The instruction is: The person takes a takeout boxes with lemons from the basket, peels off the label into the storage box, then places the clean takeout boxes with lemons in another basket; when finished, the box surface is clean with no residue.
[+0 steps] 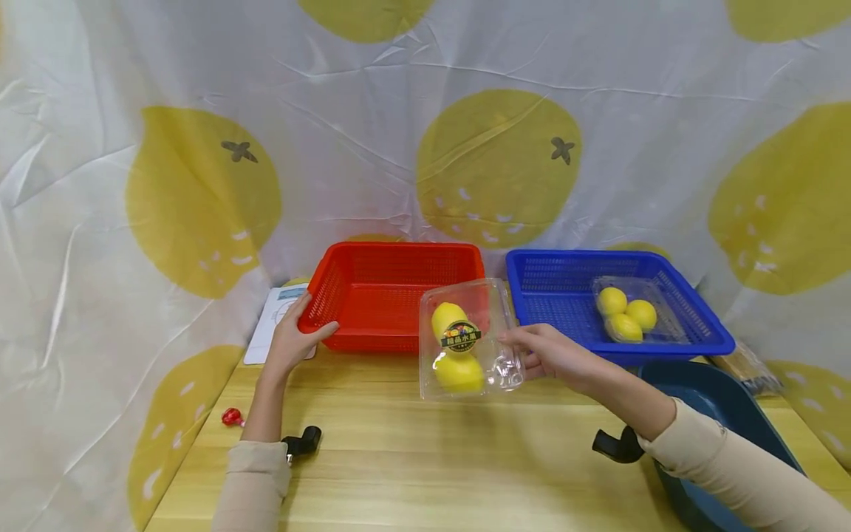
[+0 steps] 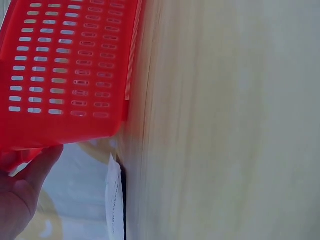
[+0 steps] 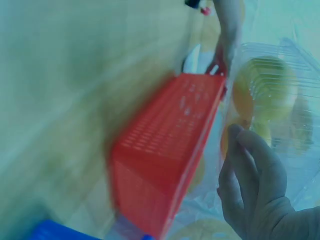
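My right hand (image 1: 555,356) pinches the right edge of a clear plastic fruit box (image 1: 492,369), held up over the table in front of the red basket. Yellow lemons (image 1: 459,374) show inside, and a dark round label (image 1: 461,337) is on the lid. At the left, my left hand (image 1: 290,341) holds the front left corner of the red plastic basket (image 1: 392,342). In the left wrist view its thumb (image 2: 44,165) lies against the rim of the slotted basket; the other fingers are mostly hidden. The right wrist view is blurred, with finger and thumb meeting at the box edge.
To the right stands a blue basket (image 1: 552,325) holding another clear box (image 1: 668,318) of lemons. A dark teal bin (image 1: 685,384) sits under my right forearm. A white printed sheet (image 1: 262,332) and a red-wrapped lollipop (image 1: 232,417) lie at the left. A lemon-print curtain (image 1: 346,148) hangs behind.
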The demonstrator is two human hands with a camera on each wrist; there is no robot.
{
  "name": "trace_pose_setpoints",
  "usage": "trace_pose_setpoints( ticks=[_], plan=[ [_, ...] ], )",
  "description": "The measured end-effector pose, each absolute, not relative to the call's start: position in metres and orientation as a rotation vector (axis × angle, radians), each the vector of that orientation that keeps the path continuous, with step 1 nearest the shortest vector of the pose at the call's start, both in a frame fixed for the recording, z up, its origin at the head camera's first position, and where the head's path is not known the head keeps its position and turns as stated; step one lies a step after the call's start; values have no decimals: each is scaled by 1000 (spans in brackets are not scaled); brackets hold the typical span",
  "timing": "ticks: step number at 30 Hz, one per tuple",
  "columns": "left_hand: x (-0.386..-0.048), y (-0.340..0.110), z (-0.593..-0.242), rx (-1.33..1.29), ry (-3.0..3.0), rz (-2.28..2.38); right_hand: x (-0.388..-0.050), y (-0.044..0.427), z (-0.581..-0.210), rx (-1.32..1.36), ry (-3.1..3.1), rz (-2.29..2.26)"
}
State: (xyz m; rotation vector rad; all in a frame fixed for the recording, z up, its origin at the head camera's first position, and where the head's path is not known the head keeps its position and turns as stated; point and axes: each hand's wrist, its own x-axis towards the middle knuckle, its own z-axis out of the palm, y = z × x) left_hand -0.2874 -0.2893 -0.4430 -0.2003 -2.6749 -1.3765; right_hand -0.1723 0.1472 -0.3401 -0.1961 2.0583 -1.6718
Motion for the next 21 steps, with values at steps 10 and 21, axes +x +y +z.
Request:
trace_pose_setpoints(
  ticks=[10, 21],
  plan=[
    [-288, -290, -445, -202, -2654, -1348, -132, 175, -390, -94, 2000, -1746],
    [-287, -291, -443, -197, -2694, -1367, -120, 192, -433, -58, 1955, -1758]
  ],
)
